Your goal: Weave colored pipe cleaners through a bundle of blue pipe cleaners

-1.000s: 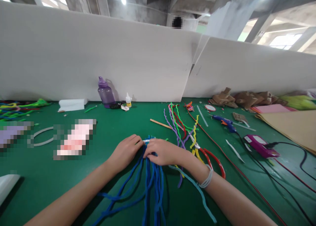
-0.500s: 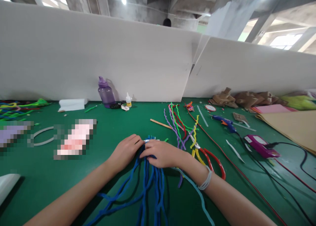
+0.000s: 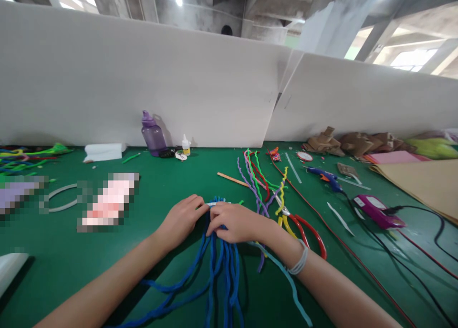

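Observation:
A bundle of blue yarn strands (image 3: 213, 275) is looped over a thin white band (image 3: 213, 204), and its long ends trail across the table toward me. My left hand (image 3: 182, 221) is closed, thumb and fingers pinched at the band's left end. With bent fingers, my right hand (image 3: 236, 222) grips the blue strands just below the band; its fingertips hide part of the loops. A light blue strand (image 3: 286, 273) runs out from under my right wrist. Just beyond that forearm lie red and yellow-handled scissors (image 3: 309, 230), partly covered by twisted coloured strands (image 3: 259, 185).
On the green table's right side are a blue glue gun (image 3: 327, 179), a purple box (image 3: 377, 212) with cables and brown paper sheets (image 3: 418, 180). A purple bottle (image 3: 153, 136) and a small glue bottle (image 3: 185, 145) stand by the white partition (image 3: 143, 75). A ring (image 3: 63, 197) lies left.
My right fingers have shifted slightly right, drawing the blue strands closer together below the band. The trailing strands on the left have slid a little. My left hand has hardly moved.

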Available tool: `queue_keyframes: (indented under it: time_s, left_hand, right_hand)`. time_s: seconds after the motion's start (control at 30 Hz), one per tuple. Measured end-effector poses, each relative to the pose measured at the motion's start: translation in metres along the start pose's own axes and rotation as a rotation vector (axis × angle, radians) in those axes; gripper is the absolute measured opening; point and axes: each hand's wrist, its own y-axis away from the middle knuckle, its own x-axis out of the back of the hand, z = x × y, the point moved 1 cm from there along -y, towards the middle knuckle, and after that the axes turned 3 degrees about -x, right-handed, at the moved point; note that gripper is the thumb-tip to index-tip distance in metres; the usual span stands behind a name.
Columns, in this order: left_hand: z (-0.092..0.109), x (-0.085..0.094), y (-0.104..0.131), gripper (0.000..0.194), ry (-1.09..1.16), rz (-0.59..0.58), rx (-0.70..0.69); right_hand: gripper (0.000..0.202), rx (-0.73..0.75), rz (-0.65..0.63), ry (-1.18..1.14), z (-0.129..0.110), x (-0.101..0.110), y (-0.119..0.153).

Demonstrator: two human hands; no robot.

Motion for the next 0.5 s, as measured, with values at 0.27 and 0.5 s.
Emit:
queue_keyframes:
  time_s: [0.27, 0.5]
  left_hand:
    - [0.001, 0.001, 0.000, 0.016, 0.057, 0.039, -0.006]
    - [0.000, 0.001, 0.000, 0.023, 0.001, 0.050, -0.002]
  right_hand:
    - [0.023, 0.128, -0.059, 0.082, -0.019, 0.003, -0.002]
    - [0.024, 0.150, -0.194, -0.007, -0.036, 0.001, 0.001]
